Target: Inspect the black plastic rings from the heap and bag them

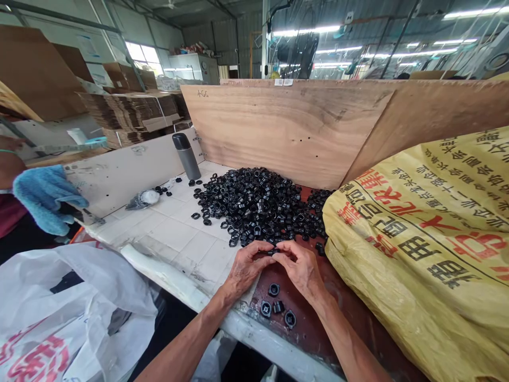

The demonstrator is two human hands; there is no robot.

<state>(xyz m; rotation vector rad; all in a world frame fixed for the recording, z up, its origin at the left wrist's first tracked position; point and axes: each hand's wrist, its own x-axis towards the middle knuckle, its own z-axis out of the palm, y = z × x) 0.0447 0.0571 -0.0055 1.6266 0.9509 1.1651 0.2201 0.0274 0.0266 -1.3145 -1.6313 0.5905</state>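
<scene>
My left hand and my right hand meet at the near edge of a heap of black plastic rings. Between their fingertips they pinch a small black plastic part, mostly covered by the fingers. Both hands are closed on it from either side. Below them on the dark red board, several black caps lie apart from the heap: one cap nearest the hands, another cap to the left, and one toward the table edge.
A yellow woven sack bulges over the right side. Wooden boards wall off the back. A grey bottle stands at the back left, near a small plastic bag. A white bag and blue cloth are left; a person is partly visible.
</scene>
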